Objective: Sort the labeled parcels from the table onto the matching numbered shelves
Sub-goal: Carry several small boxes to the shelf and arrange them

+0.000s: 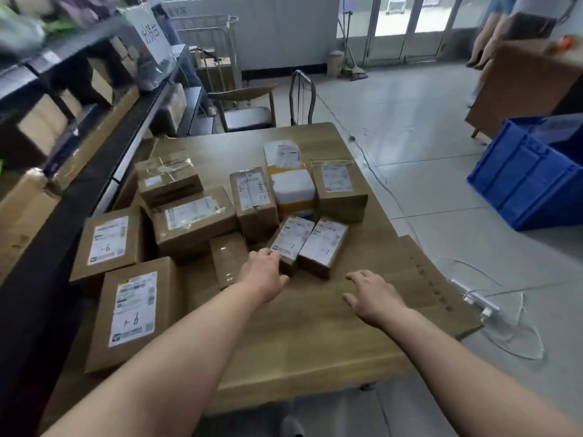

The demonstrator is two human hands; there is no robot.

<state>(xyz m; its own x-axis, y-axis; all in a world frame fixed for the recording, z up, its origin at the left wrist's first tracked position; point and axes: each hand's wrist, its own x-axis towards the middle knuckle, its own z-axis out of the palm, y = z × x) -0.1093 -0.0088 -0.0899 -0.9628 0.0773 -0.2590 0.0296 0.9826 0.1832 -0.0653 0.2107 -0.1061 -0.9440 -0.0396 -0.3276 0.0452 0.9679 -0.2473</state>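
While the table [315,335] held about a dozen parcels beside the shelves [94,99] on its left edge, I was reaching for one near its middle. The big flat boxes marked for six [134,310] lay at the table's shelf-side corner nearest me, and I judged them the heaviest, needing both hands under the short ends. Farther up the table sat a box marked eight [339,192] by the far right edge, with a white padded packet [293,184] just beside it that looked soft and likely to sag.

The two small boxes marked seven lay touching, tilted, near the table's centre. My left hand [265,274] was on the left one [288,239], fingertips touching its near corner, fingers curling but not yet closed around it. It looked light and stiff, taped smooth, so I judged a pinch across its narrow sides would hold better than the slick label. Its twin [323,246] lay just to the right. My right hand [373,298] hovered over bare table, fingers spread and holding nothing.
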